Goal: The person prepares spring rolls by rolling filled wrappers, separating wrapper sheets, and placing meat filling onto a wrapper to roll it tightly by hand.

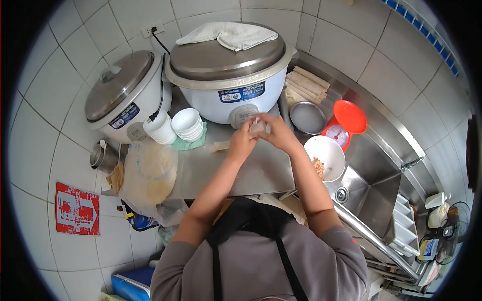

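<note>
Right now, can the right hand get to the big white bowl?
Probably yes: the big white bowl is beside the right forearm, its top open. But the right hand looks busy with a pale piece, so it may need freeing.

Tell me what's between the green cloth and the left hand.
In the head view, a small pale piece, perhaps a roll, lies on the steel counter between the green cloth and the left hand.

Steel bench: rice cooker at back edge, green cloth and plastic bag toward left edge, pale strip near middle.
</note>
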`<state>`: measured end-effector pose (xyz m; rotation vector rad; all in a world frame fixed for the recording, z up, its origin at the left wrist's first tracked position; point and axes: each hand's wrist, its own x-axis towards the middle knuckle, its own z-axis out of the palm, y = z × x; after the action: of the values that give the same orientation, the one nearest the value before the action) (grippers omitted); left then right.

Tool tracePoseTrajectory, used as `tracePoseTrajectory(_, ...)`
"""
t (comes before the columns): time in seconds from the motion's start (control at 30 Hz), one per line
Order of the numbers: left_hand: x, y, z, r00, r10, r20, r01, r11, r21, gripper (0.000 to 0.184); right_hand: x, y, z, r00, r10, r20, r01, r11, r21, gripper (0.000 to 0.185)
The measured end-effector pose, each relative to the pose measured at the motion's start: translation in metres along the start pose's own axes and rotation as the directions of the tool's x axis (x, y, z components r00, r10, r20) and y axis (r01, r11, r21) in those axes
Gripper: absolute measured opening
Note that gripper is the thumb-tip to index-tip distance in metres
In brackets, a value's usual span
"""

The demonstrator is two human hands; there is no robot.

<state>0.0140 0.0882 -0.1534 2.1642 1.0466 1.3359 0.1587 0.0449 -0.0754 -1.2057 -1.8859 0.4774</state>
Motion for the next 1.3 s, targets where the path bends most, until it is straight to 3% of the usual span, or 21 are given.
tracePoseTrajectory(0.07,0.016,0.029,-0.008,0.982,-0.074,-0.174,0.042,0.982,-0.183,0.036,0.0,-0.021,-0.01,0.961,0.035,-0.276,0.042,0.963,0.266,0.034)
tracePoseTrajectory(0.1,0.022,0.039,-0.013,0.981,-0.043,-0.188,0.0,0.975,-0.222,0.033,-0.003,-0.025,-0.013,0.932,-0.043,-0.359,0.125,0.97,0.208,0.032)
tracePoseTrajectory(0.2,0.029,0.066,-0.028,0.983,-0.018,-0.184,-0.05,0.931,-0.361,0.025,-0.005,-0.044,-0.013,0.874,-0.337,-0.351,0.342,0.938,-0.05,0.028)
tracePoseTrajectory(0.27,0.027,0.084,-0.035,0.991,-0.077,-0.111,0.014,0.874,-0.485,0.021,-0.006,-0.063,-0.017,0.847,-0.399,-0.352,0.36,0.917,-0.171,0.022)
tracePoseTrajectory(0.33,0.026,0.097,-0.04,0.989,-0.059,-0.133,-0.017,0.863,-0.505,0.018,-0.006,-0.074,-0.021,0.818,-0.464,-0.341,0.397,0.883,-0.248,0.021)
tracePoseTrajectory(0.47,0.021,0.113,-0.053,0.993,-0.067,-0.098,0.014,0.884,-0.468,0.014,-0.009,-0.092,-0.035,0.821,-0.536,-0.197,0.442,0.815,-0.375,0.021)
tracePoseTrajectory(0.53,0.016,0.119,-0.061,0.994,-0.109,0.027,0.108,0.853,-0.511,0.014,-0.007,-0.101,-0.047,0.831,-0.55,-0.085,0.483,0.788,-0.38,0.022)
tracePoseTrajectory(0.57,0.014,0.12,-0.065,0.988,-0.127,0.092,0.157,0.836,-0.527,0.016,-0.005,-0.101,-0.057,0.839,-0.545,0.003,0.525,0.806,-0.273,0.021)
tracePoseTrajectory(0.63,0.013,0.115,-0.079,0.901,-0.051,0.431,0.344,0.689,-0.637,0.009,0.005,-0.101,-0.079,0.82,-0.545,0.172,0.56,0.828,-0.045,0.021)
tracePoseTrajectory(0.67,0.015,0.112,-0.086,0.818,0.018,0.575,0.447,0.609,-0.655,0.006,0.01,-0.106,-0.082,0.827,-0.516,0.221,0.508,0.856,0.098,0.023)
tracePoseTrajectory(0.7,0.016,0.111,-0.092,0.759,0.144,0.635,0.452,0.586,-0.673,0.012,0.015,-0.113,-0.084,0.826,-0.492,0.276,0.437,0.868,0.236,0.025)
tracePoseTrajectory(0.73,0.015,0.115,-0.095,0.726,0.141,0.673,0.5,0.563,-0.658,0.013,0.018,-0.117,-0.086,0.816,-0.473,0.334,0.35,0.862,0.367,0.028)
tracePoseTrajectory(0.77,0.015,0.12,-0.1,0.691,0.138,0.709,0.547,0.542,-0.639,0.015,0.021,-0.118,-0.086,0.733,-0.486,0.477,0.374,0.873,0.314,0.032)
tracePoseTrajectory(0.8,0.015,0.122,-0.104,0.656,0.136,0.743,0.59,0.522,-0.616,0.017,0.022,-0.122,-0.086,0.713,-0.469,0.521,0.388,0.883,0.265,0.032)
tracePoseTrajectory(0.87,0.012,0.117,-0.108,0.649,0.168,0.742,0.594,0.498,-0.632,0.018,0.023,-0.129,-0.085,0.675,-0.426,0.602,0.418,0.894,0.164,0.033)
tracePoseTrajectory(1.07,0.008,0.106,-0.117,0.631,0.236,0.739,0.601,0.454,-0.658,0.016,0.03,-0.136,-0.077,0.593,-0.492,0.637,0.447,0.86,0.249,0.03)
tracePoseTrajectory(1.2,0.006,0.104,-0.117,0.631,0.253,0.733,0.587,0.462,-0.665,0.019,0.045,-0.133,-0.065,0.549,-0.425,0.72,0.371,0.895,0.246,0.025)
tracePoseTrajectory(1.3,0.003,0.097,-0.114,0.69,0.194,0.697,0.559,0.468,-0.684,0.017,0.05,-0.139,-0.058,0.559,-0.335,0.758,0.299,0.935,0.192,0.017)
